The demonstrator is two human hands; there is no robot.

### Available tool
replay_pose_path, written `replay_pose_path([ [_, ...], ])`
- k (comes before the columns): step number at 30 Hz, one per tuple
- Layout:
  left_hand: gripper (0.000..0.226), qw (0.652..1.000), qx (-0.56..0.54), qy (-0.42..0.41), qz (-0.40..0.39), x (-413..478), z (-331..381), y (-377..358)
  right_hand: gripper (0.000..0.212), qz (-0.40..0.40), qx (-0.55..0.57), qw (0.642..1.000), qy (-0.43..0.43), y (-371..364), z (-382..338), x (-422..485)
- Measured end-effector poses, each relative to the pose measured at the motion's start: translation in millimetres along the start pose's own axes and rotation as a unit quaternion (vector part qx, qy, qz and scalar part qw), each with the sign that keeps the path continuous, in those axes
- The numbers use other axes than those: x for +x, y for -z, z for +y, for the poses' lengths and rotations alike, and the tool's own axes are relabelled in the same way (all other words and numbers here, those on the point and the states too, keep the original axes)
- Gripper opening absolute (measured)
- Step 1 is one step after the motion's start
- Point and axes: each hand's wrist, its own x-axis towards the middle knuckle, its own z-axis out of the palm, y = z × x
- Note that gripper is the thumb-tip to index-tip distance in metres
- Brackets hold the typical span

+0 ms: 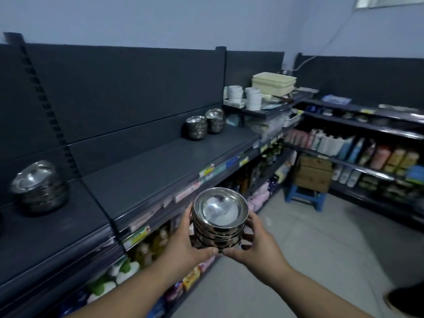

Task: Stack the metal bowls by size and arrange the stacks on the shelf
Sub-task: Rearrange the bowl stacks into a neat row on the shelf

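Slippage is the worry: left grip [183,244] and right grip [254,246] each clasp the smooth bowl stack [220,219] in mid-air off the shelf [149,171], so any tilt could spill bowls.

The scene is dim with a cold blue cast. The one visible source is a bright panel [390,1], washed out to white, far above and right of the bowl stack [220,216]. The top bowl of that stack carries a soft white glare. Left of the stack the dark shelf [160,161] loses detail in shade. Everything is slightly soft; bottles [380,157] right of the stack smear, and shelf lines bow toward the frame edges
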Motion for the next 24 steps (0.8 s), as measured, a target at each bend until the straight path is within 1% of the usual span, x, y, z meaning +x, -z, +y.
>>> replay_pose_path([
  [6,0.115,0.997,0.038,-0.015,-0.072,88,2,-48,0.095,0.066,-0.01,0.996,-0.052,50,35,44],
  [10,0.112,0.995,0.015,-0.019,-0.096,160,5,-55,0.095,0.09,-0.011,0.993,-0.072,66,48,102],
  [14,0.109,0.992,-0.001,-0.015,-0.123,228,13,-52,0.101,0.088,-0.019,0.992,-0.083,81,51,164],
  [20,0.104,0.993,-0.009,-0.026,-0.116,317,19,-58,0.095,0.082,-0.002,0.995,-0.064,110,59,250],
  [22,0.1,0.994,-0.024,-0.033,-0.105,341,22,-63,0.091,0.072,0.01,0.996,-0.055,121,65,278],
  [24,0.101,0.994,-0.047,-0.024,-0.096,366,24,-68,0.09,0.044,0.019,0.998,-0.044,133,75,310],
])
